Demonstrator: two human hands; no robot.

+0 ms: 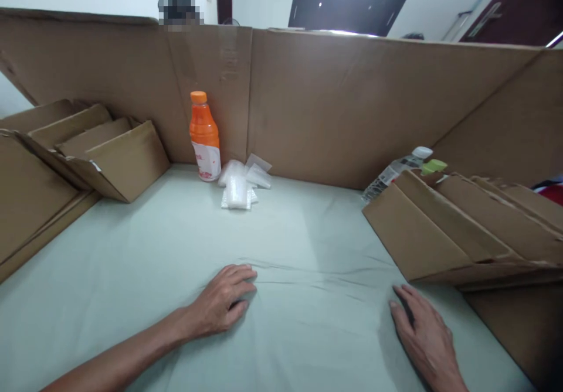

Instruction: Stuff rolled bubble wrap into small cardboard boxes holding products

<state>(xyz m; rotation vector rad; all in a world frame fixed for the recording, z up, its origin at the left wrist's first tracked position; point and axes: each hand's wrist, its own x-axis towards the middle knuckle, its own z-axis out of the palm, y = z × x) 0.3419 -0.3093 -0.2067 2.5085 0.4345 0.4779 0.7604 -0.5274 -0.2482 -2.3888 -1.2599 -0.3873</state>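
My left hand [224, 301] rests palm down on the pale green cloth [308, 333], its fingers apart and holding nothing. Over on the right, my right hand [422, 330] also lies on the cloth, thumb and fingers spread, close to the near corner of the right-hand cardboard boxes [422, 234]. Beyond my left hand, a small pile of clear bubble-wrap packets [237, 187] sits near the back board. Just left of that pile an orange bottle [204, 137] with an orange cap and white label stands upright.
A tall cardboard wall [316, 105] runs along the back. Open cardboard boxes [127, 163] crowd the left side. Behind the right-hand boxes leans a clear plastic bottle [391, 172] with a white cap, beside a green cap [434, 166]. A pixelated head [178, 8] shows above the wall.
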